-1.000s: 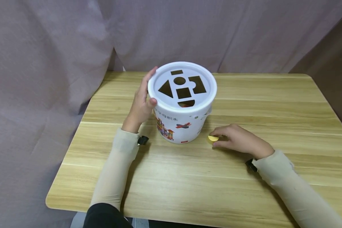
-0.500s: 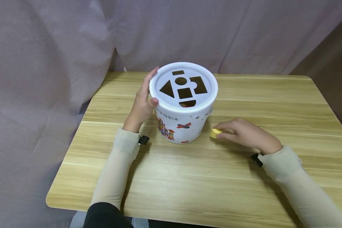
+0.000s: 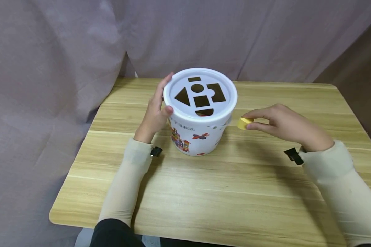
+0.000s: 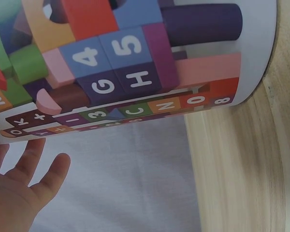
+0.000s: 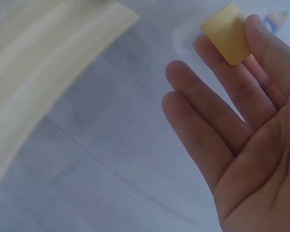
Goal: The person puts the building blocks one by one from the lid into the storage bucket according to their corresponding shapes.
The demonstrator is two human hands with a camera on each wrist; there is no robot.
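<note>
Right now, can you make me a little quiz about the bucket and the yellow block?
1. True or false: the right hand pinches the yellow block above the table.
2. Which hand rests on the bucket? A. left B. right C. both
3. Fill in: the lid has a hole shaped like a triangle, a circle, a square and a half ____.

Key
1. True. The block is held up beside the bucket's rim, not lying on the wood.
2. A. The left hand rests on the bucket's side at the rim.
3. Circle. The half circle sits nearest the person.
</note>
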